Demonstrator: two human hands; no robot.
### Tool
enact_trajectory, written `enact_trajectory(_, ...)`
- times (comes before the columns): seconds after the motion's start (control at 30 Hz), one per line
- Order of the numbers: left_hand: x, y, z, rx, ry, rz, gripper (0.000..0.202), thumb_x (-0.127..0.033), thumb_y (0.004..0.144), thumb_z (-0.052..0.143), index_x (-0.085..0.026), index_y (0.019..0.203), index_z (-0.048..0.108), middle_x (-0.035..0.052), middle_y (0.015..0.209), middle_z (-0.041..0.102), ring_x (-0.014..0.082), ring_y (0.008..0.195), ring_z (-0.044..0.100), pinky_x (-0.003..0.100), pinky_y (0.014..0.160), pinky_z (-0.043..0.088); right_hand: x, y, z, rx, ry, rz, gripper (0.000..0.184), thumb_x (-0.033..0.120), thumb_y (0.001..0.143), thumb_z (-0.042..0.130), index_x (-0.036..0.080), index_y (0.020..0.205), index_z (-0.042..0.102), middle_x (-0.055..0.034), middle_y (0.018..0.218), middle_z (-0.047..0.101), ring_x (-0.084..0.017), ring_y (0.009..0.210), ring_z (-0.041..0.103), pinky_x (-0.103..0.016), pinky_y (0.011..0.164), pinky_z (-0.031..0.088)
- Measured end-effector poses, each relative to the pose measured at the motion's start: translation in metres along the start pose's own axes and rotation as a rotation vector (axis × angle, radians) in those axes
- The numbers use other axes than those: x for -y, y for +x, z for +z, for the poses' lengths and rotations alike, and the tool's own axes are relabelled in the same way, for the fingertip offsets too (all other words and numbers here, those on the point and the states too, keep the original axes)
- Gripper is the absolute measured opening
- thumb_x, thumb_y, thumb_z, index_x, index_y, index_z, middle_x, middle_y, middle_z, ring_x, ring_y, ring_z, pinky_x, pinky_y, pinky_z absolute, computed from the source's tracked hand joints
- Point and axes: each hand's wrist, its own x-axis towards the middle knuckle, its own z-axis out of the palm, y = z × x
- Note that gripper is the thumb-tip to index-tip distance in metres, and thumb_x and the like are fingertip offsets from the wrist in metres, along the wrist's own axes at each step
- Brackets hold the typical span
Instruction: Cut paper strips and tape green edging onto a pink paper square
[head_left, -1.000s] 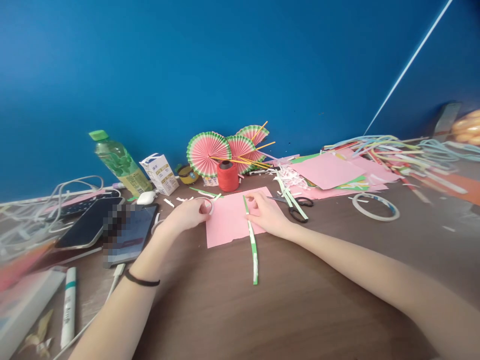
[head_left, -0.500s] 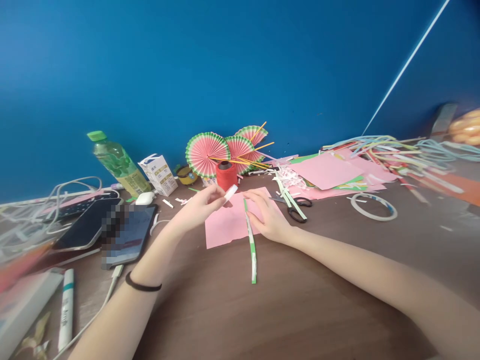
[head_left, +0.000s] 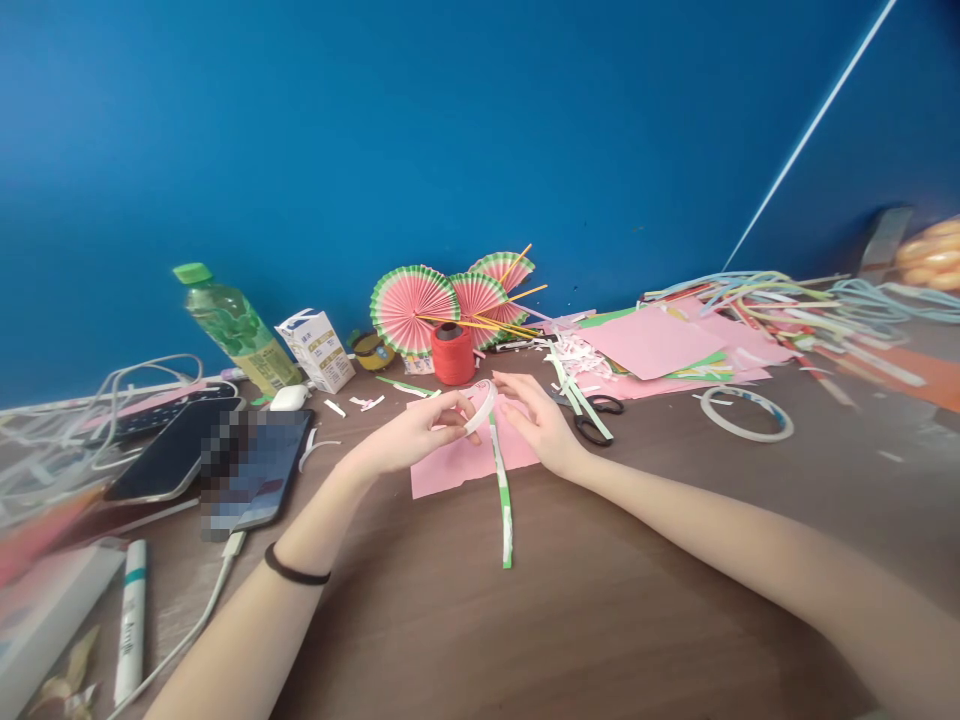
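My left hand [head_left: 416,432] holds a narrow white roll of double-sided tape [head_left: 484,410], tilted up, over a pink sheet of paper [head_left: 442,470]. Right beside the roll is my right hand [head_left: 546,428], its thumb and fingers apart and its fingertips close to the roll's upper edge. Whether they touch it I cannot tell. Below both hands a green paper strip [head_left: 505,492] with whitish tape along it runs off the pink sheet onto the table. Behind the sheet stands a red spool of thread [head_left: 453,358].
Pleated watermelon fans [head_left: 415,308] lean at the wall. Black-handled scissors [head_left: 592,430] lie right of my hands, then another tape roll [head_left: 748,436] and stacked pink paper [head_left: 652,340]. A green bottle [head_left: 240,325], a small box [head_left: 319,350], phones [head_left: 259,470] and a marker [head_left: 131,620] are left.
My left hand has moved right and slightly lower, turning the tape roll so its ring shape shows. My right hand has come off the green strip's upper end toward the roll.
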Motion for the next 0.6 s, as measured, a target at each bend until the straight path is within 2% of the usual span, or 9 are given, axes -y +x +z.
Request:
enact_trajectory(0.13, -0.001, 0.002, 0.004, -0.006, 0.106, 0.014, 0.022, -0.019, 0.079, 0.043, -0.021, 0.1, 0.05, 0.0012, 0.092, 0.062, 0.0163, 0.087, 0.059, 0.031, 0.079, 0.043, 0.003, 0.0, -0.001, 0.009, -0.029, -0.015, 0.033, 0.022, 0.086, 0.046, 0.026, 0.118, 0.051, -0.0064, 0.115, 0.048, -0.019, 0.111, 0.048, -0.039, 0.098, 0.04)
enact_trajectory(0.23, -0.001, 0.004, 0.009, -0.066, 0.174, 0.012, 0.022, -0.026, 0.082, 0.042, -0.021, 0.101, 0.051, 0.0002, 0.085, 0.062, 0.0164, 0.081, 0.057, 0.032, 0.078, 0.043, 0.007, -0.001, 0.0, 0.009, -0.049, -0.059, 0.033, 0.024, 0.085, 0.049, 0.026, 0.117, 0.051, -0.0064, 0.114, 0.049, -0.02, 0.111, 0.048, -0.04, 0.098, 0.039)
enact_trajectory(0.33, 0.001, 0.006, 0.014, -0.142, 0.215, -0.017, 0.021, -0.032, 0.084, 0.039, -0.02, 0.094, 0.053, 0.0004, 0.076, 0.061, 0.0177, 0.08, 0.056, 0.033, 0.077, 0.043, 0.008, -0.001, 0.0, 0.023, -0.048, -0.105, 0.031, 0.024, 0.084, 0.05, 0.027, 0.115, 0.052, -0.0061, 0.113, 0.05, -0.021, 0.112, 0.047, -0.041, 0.099, 0.038)
enact_trajectory(0.5, 0.008, 0.008, 0.013, -0.134, 0.25, 0.023, 0.02, -0.029, 0.083, 0.04, -0.02, 0.083, 0.057, 0.0016, 0.085, 0.062, 0.0178, 0.084, 0.054, 0.03, 0.076, 0.042, 0.002, 0.0, 0.0, -0.022, 0.058, -0.025, 0.036, 0.024, 0.084, 0.049, 0.027, 0.12, 0.048, -0.007, 0.116, 0.046, -0.019, 0.106, 0.052, -0.038, 0.093, 0.044)
enact_trajectory(0.6, 0.008, 0.008, 0.01, -0.109, 0.274, 0.036, 0.021, -0.031, 0.082, 0.041, -0.02, 0.079, 0.058, 0.0011, 0.084, 0.06, 0.017, 0.081, 0.053, 0.029, 0.074, 0.042, 0.0, 0.001, 0.0, -0.011, 0.038, 0.014, 0.039, 0.025, 0.084, 0.048, 0.028, 0.123, 0.046, -0.0069, 0.119, 0.045, -0.019, 0.109, 0.05, -0.038, 0.094, 0.043)
